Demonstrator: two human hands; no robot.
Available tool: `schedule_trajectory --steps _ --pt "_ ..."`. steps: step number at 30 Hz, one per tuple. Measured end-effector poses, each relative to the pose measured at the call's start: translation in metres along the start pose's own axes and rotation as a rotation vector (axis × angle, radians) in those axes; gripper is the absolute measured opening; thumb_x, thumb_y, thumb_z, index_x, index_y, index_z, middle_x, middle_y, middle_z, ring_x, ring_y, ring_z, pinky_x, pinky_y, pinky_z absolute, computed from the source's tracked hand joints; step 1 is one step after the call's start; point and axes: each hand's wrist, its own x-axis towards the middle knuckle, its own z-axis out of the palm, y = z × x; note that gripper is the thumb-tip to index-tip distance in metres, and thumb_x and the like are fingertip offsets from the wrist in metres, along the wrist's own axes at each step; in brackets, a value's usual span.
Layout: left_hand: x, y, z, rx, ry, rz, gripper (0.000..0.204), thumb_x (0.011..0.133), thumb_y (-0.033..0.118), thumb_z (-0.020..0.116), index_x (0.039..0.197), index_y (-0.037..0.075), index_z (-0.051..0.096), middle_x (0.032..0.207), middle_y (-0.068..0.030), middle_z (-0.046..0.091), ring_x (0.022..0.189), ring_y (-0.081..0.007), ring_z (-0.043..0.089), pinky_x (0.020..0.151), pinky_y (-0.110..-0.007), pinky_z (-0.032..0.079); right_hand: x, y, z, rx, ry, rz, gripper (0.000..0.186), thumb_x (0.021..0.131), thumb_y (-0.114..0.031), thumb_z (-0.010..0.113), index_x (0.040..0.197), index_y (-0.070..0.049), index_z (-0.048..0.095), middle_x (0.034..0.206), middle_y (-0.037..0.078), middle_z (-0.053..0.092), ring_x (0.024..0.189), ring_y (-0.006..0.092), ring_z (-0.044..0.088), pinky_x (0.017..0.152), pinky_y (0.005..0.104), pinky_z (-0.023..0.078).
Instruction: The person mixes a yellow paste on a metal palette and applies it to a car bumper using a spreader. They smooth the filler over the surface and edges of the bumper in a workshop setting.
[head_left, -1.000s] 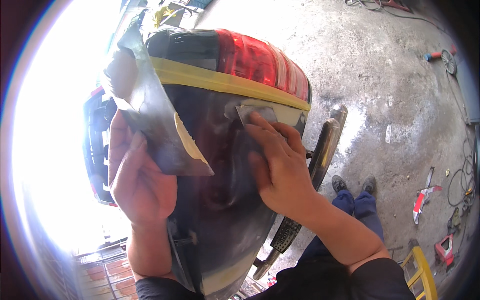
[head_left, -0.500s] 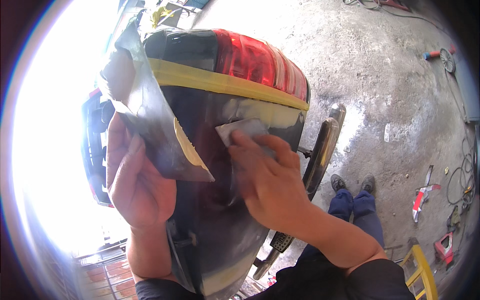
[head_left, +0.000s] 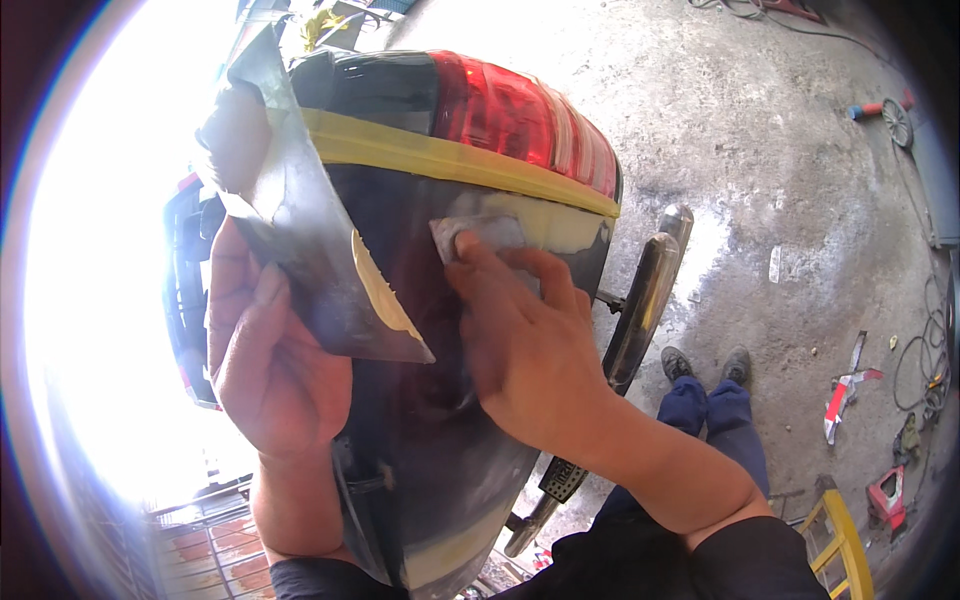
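Observation:
My left hand (head_left: 290, 375) is closed on a thin, curled grey sheet (head_left: 300, 240), held up at the left. A strip of cream-coloured putty (head_left: 378, 285) clings to its lower right edge. Between the fingers of my right hand (head_left: 535, 345) is a small greyish, flat putty spreader (head_left: 455, 238), pressed against the dark car body panel (head_left: 400, 210). Beside the spreader, a cream putty patch (head_left: 560, 226) covers the panel under yellow masking tape (head_left: 430, 160). Above that tape sits the red tail light (head_left: 500, 110). My fingertips partly hide the spreader.
A chrome tubular bumper bar (head_left: 645, 300) sticks out right of the panel. On the concrete floor (head_left: 730, 150) lie a red and white piece (head_left: 840, 400), a red part (head_left: 887, 495) and cables. A yellow metal frame (head_left: 840, 545) stands lower right; another vehicle (head_left: 190, 290) is behind the sheet.
My right hand has moved slightly up the panel, and the spreader now sits closer to the tape. My left hand and the sheet have barely shifted.

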Motion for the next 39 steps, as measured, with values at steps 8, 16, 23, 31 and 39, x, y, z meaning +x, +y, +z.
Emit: schedule_trajectory --steps 8,16,23,31,39 --pt "-0.002 -0.001 -0.006 -0.005 -0.008 -0.006 0.055 0.097 -0.002 0.036 0.151 -0.007 0.031 0.147 -0.0185 0.047 0.14 -0.028 0.045 0.118 -0.044 0.035 -0.005 0.023 -0.011 0.037 0.094 0.015 0.053 0.075 -0.005 0.071 0.127 -0.007 0.061 0.143 0.009 0.056 0.123 0.0334 0.051 0.091 0.0499 0.043" --pt "-0.002 -0.002 -0.006 -0.037 -0.027 0.008 0.055 0.098 -0.002 0.036 0.152 -0.007 0.03 0.147 -0.0189 0.047 0.139 -0.0283 0.046 0.117 -0.044 0.037 -0.014 0.006 -0.006 0.088 -0.014 -0.009 0.047 0.083 -0.001 0.065 0.129 -0.004 0.059 0.14 0.015 0.059 0.121 0.0388 0.054 0.102 0.0488 0.042" --pt "0.004 -0.003 -0.012 -0.111 -0.261 0.011 0.055 0.098 -0.003 0.037 0.153 -0.007 0.03 0.147 -0.0201 0.048 0.136 -0.0302 0.05 0.114 -0.044 0.04 -0.033 0.053 -0.02 0.111 0.044 0.134 0.045 0.086 0.003 0.061 0.13 -0.002 0.058 0.144 0.015 0.057 0.126 0.0379 0.052 0.109 0.0442 0.041" --pt "0.0 0.001 -0.012 -0.018 -0.102 -0.002 0.055 0.098 -0.004 0.035 0.153 -0.008 0.027 0.147 -0.0223 0.046 0.138 -0.032 0.049 0.115 -0.045 0.04 -0.017 0.059 -0.013 0.036 -0.005 -0.011 0.048 0.086 0.003 0.063 0.133 -0.003 0.058 0.146 0.014 0.055 0.128 0.0378 0.05 0.108 0.0448 0.042" --pt "-0.002 0.001 -0.011 0.005 -0.052 0.021 0.059 0.098 -0.002 0.038 0.155 -0.008 0.023 0.145 -0.0224 0.046 0.135 -0.0306 0.048 0.111 -0.043 0.04 -0.016 0.063 0.0 -0.078 0.074 -0.179 0.047 0.08 0.005 0.066 0.126 -0.004 0.063 0.146 0.01 0.057 0.123 0.0379 0.053 0.101 0.0461 0.044"
